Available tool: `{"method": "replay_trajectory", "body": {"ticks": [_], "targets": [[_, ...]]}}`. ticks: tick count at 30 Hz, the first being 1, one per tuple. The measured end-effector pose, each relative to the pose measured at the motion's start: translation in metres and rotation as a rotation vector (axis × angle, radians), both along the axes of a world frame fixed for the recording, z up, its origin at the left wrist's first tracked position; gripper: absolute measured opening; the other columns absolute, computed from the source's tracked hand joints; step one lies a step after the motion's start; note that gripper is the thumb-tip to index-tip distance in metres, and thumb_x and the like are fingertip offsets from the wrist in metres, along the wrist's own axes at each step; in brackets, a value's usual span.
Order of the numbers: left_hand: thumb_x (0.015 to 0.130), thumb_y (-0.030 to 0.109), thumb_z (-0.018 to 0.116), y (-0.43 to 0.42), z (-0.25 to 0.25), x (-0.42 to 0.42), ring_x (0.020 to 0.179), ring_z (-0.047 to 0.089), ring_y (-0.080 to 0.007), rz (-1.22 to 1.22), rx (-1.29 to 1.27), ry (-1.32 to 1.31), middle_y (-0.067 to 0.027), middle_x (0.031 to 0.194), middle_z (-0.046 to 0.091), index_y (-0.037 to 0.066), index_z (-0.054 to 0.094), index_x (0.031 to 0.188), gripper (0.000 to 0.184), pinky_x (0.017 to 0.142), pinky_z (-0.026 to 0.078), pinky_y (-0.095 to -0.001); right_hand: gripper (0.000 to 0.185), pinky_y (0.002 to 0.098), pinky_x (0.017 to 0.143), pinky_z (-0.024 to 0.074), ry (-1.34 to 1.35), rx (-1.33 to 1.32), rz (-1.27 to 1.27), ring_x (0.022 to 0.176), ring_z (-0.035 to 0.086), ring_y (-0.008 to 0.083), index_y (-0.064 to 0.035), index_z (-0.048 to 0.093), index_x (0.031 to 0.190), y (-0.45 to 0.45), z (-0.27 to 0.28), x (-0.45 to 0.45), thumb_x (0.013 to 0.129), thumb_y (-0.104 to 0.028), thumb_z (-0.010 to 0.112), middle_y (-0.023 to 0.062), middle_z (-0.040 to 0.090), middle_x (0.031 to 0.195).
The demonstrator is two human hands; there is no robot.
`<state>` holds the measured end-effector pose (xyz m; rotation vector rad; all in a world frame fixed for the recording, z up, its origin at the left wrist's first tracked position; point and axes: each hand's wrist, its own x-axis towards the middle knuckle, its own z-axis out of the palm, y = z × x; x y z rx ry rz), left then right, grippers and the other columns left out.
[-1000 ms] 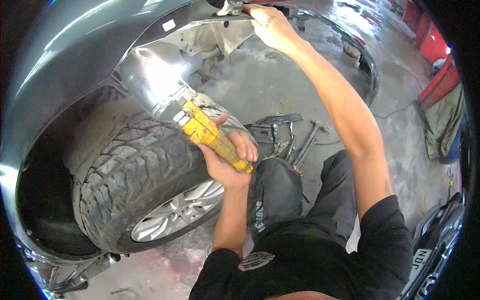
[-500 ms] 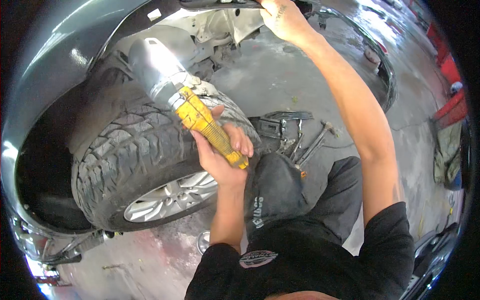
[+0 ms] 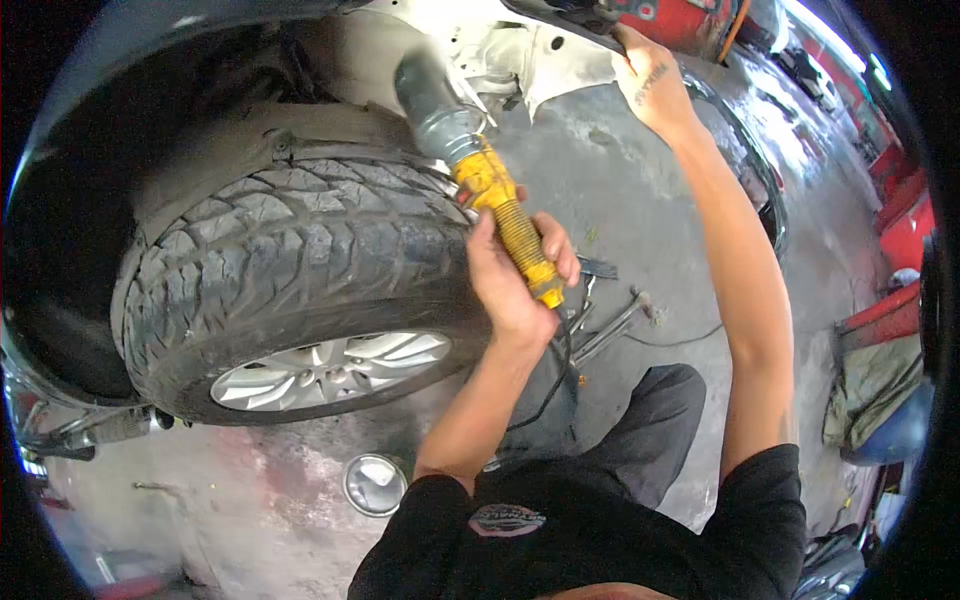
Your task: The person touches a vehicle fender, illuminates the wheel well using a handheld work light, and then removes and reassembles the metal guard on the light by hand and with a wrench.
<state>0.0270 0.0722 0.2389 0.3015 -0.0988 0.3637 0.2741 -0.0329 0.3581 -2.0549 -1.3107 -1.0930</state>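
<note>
My left hand (image 3: pixel 505 285) is wrapped around the ribbed yellow handle of a corded work light (image 3: pixel 517 235). The lamp's metal hood points up and away, its glow falling on the pale inner body panel (image 3: pixel 570 65) above the tire (image 3: pixel 320 235). At the top, my right hand (image 3: pixel 658 90) grips the edge of a black panel (image 3: pixel 570 18) on the vehicle; its fingertips are partly hidden. The light's dark cord drops from the handle's end past my wrist. Just left of the lamp is the treaded tire with its silver alloy wheel (image 3: pixel 335 372).
Metal tools (image 3: pixel 615 325) lie on the concrete floor beyond my knee. A round metal dish (image 3: pixel 374 485) sits near my left elbow. Red equipment (image 3: pixel 905 215) and draped cloth (image 3: pixel 870 395) stand at the right. The dark wheel arch (image 3: pixel 70 270) surrounds the tire's left side.
The work light in my left hand has shifted right and slightly up in view. My viewpoint has moved, with more of the pale body panel showing. My right hand stays at the black panel.
</note>
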Motion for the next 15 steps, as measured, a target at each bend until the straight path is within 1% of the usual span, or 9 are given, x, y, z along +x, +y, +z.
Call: {"method": "replay_trajectory", "body": {"ticks": [2, 3, 5, 6, 7, 10, 11, 13, 15], "targets": [[0.106, 0.049, 0.034, -0.002, -0.005, 0.010, 0.058, 0.051, -0.0209, -0.045, -0.048, 0.064, -0.0063, 0.071, 0.048, 0.012, 0.052, 0.123, 0.045, 0.050, 0.042, -0.0350, 0.022, 0.0450, 0.081, 0.0525, -0.010, 0.014, 0.012, 0.098, 0.065, 0.0468, 0.0000, 0.061, 0.117, 0.001, 0.000, -0.001, 0.097, -0.009, 0.056, 0.0285, 0.067, 0.099], [0.106, 0.050, 0.035, -0.004, -0.006, 0.014, 0.058, 0.051, -0.0206, -0.065, -0.062, 0.077, -0.0061, 0.072, 0.048, 0.013, 0.051, 0.122, 0.043, 0.050, 0.043, -0.0348, 0.022, 0.0450, 0.081, 0.0525, -0.015, 0.001, 0.016, 0.098, 0.065, 0.0468, 0.0000, 0.061, 0.117, 0.001, 0.001, -0.001, 0.097, -0.009, 0.056, 0.0285, 0.067, 0.099], [0.107, 0.051, 0.036, -0.006, -0.010, 0.025, 0.059, 0.052, -0.0198, -0.081, -0.070, 0.085, -0.0055, 0.073, 0.049, 0.014, 0.051, 0.121, 0.042, 0.051, 0.043, -0.0343, 0.030, 0.0504, 0.084, 0.0524, 0.126, -0.013, -0.039, 0.103, 0.064, 0.0467, -0.0022, 0.062, 0.122, 0.000, 0.002, 0.000, 0.093, -0.005, 0.057, 0.0262, 0.068, 0.107], [0.107, 0.052, 0.038, -0.007, -0.012, 0.030, 0.060, 0.052, -0.0190, -0.101, -0.066, 0.098, -0.0049, 0.074, 0.049, 0.014, 0.050, 0.121, 0.042, 0.051, 0.043, -0.0338, 0.027, 0.0487, 0.081, 0.0517, 0.163, -0.027, -0.019, 0.098, 0.064, 0.0475, -0.0015, 0.061, 0.120, -0.001, 0.005, -0.007, 0.094, -0.004, 0.056, 0.0267, 0.067, 0.101], [0.107, 0.052, 0.038, -0.008, -0.013, 0.035, 0.060, 0.052, -0.0190, -0.102, -0.077, 0.093, -0.0049, 0.074, 0.049, 0.014, 0.050, 0.121, 0.042, 0.051, 0.043, -0.0338, 0.027, 0.0487, 0.081, 0.0517, 0.158, -0.038, -0.021, 0.098, 0.064, 0.0475, -0.0015, 0.061, 0.120, -0.001, 0.007, -0.008, 0.094, -0.004, 0.056, 0.0267, 0.067, 0.101], [0.109, 0.054, 0.040, -0.009, -0.016, 0.048, 0.062, 0.053, -0.0160, -0.061, -0.061, 0.088, -0.0028, 0.078, 0.052, 0.014, 0.049, 0.126, 0.045, 0.051, 0.042, -0.0318, 0.024, 0.0452, 0.076, 0.0509, 0.156, -0.035, -0.012, 0.088, 0.063, 0.0466, -0.0018, 0.061, 0.118, 0.000, 0.007, -0.008, 0.094, -0.003, 0.057, 0.0252, 0.066, 0.091], [0.109, 0.054, 0.040, -0.008, -0.017, 0.050, 0.062, 0.053, -0.0160, -0.062, -0.068, 0.085, -0.0028, 0.078, 0.052, 0.014, 0.049, 0.126, 0.045, 0.051, 0.042, -0.0318, 0.024, 0.0452, 0.076, 0.0509, 0.153, -0.042, -0.013, 0.088, 0.063, 0.0466, -0.0018, 0.061, 0.118, 0.000, 0.006, -0.007, 0.094, -0.003, 0.057, 0.0252, 0.066, 0.091], [0.109, 0.055, 0.038, -0.006, -0.016, 0.053, 0.062, 0.053, -0.0159, -0.063, -0.094, 0.104, -0.0030, 0.078, 0.053, 0.015, 0.048, 0.129, 0.046, 0.050, 0.042, -0.0311, 0.022, 0.0447, 0.076, 0.0509, 0.251, -0.020, -0.135, 0.086, 0.064, 0.0450, -0.0019, 0.061, 0.117, 0.001, 0.007, -0.011, 0.096, -0.005, 0.056, 0.0246, 0.065, 0.089], [0.109, 0.056, 0.037, -0.006, -0.020, 0.057, 0.062, 0.053, -0.0159, -0.065, -0.109, 0.102, -0.0031, 0.079, 0.054, 0.015, 0.048, 0.132, 0.048, 0.050, 0.042, -0.0308, 0.021, 0.0446, 0.074, 0.0507, 0.236, -0.039, -0.144, 0.083, 0.065, 0.0434, -0.0018, 0.061, 0.117, 0.000, 0.009, -0.012, 0.097, -0.007, 0.056, 0.0240, 0.065, 0.087]]}}
